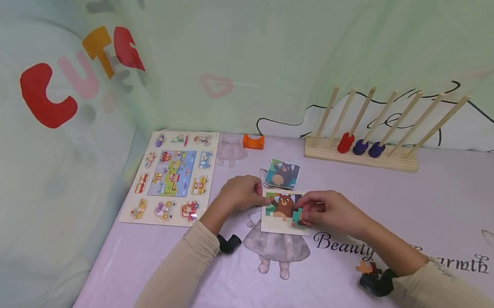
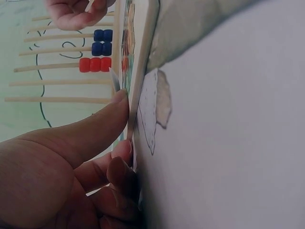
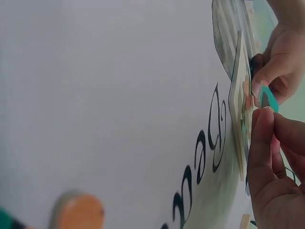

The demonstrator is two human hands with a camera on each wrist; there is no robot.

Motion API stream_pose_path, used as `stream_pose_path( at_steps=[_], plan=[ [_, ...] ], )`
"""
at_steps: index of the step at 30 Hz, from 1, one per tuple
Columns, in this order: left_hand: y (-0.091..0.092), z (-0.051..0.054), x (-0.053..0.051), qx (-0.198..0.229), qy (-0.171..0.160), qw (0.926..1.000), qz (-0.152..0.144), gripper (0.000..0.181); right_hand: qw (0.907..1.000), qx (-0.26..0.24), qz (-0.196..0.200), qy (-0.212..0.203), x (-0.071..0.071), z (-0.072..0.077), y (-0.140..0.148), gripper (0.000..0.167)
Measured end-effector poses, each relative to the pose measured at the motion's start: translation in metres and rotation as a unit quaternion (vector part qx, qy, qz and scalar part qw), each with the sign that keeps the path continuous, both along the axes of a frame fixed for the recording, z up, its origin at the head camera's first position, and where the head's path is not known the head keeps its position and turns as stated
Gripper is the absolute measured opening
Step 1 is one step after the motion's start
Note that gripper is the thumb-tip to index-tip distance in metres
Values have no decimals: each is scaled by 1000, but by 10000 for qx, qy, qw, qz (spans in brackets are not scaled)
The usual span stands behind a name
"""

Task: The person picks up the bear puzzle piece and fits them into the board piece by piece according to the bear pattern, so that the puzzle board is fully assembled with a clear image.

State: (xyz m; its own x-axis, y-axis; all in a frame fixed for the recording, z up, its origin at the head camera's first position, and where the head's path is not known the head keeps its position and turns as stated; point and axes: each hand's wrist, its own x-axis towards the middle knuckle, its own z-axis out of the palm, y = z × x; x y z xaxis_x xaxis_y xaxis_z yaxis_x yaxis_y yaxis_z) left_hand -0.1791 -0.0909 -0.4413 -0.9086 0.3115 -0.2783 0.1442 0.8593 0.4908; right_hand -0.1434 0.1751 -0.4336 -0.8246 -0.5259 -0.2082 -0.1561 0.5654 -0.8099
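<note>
A bear jigsaw board (image 1: pixel 277 226) lies on the table, its picture partly filled and the pale lower strip bare. My left hand (image 1: pixel 239 192) holds its left edge, thumb (image 2: pixel 107 121) on the top and fingers curled at the side. Over the board's right part, my right hand (image 1: pixel 333 212) pinches a teal jigsaw piece (image 1: pixel 297 217) between thumb and fingertips. The piece is tilted in the right wrist view. Just behind the board lies a square bear picture card (image 1: pixel 283 174). Fingers hide part of the picture's right side.
A wooden peg board of vehicles (image 1: pixel 171 204) lies at left. An orange block (image 1: pixel 253 142) sits at the back. Behind on the right stands a bead rack (image 1: pixel 361 158) with tall rods and red and blue beads. Brown jigsaw pieces (image 1: pixel 366 268) lie near my right forearm.
</note>
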Motion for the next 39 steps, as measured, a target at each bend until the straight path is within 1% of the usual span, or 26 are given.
stream_pose_path(
  at_steps=[4,11,18,25,33,39],
  plan=[
    [0,-1,-1,-7,-20,10000,6,35,9998,-35,-102,-157,-1,0,-6,19],
    [0,-2,-2,-9,7,10000,-9,36,9983,-429,-204,-335,0,1,-17,19],
    [0,-3,-2,-24,46,10000,-46,35,9968,-500,-228,-574,-1,1,-28,21],
    [-1,-3,-3,-18,87,9999,-78,35,9968,-541,-189,-557,-3,-1,-36,18],
    [-2,-5,-4,-77,135,9998,-95,36,9946,-647,-298,-755,-3,-4,-45,17],
    [-1,-4,-3,-62,79,9999,-36,36,9955,-520,-401,-685,-3,-4,-51,16]
  ],
)
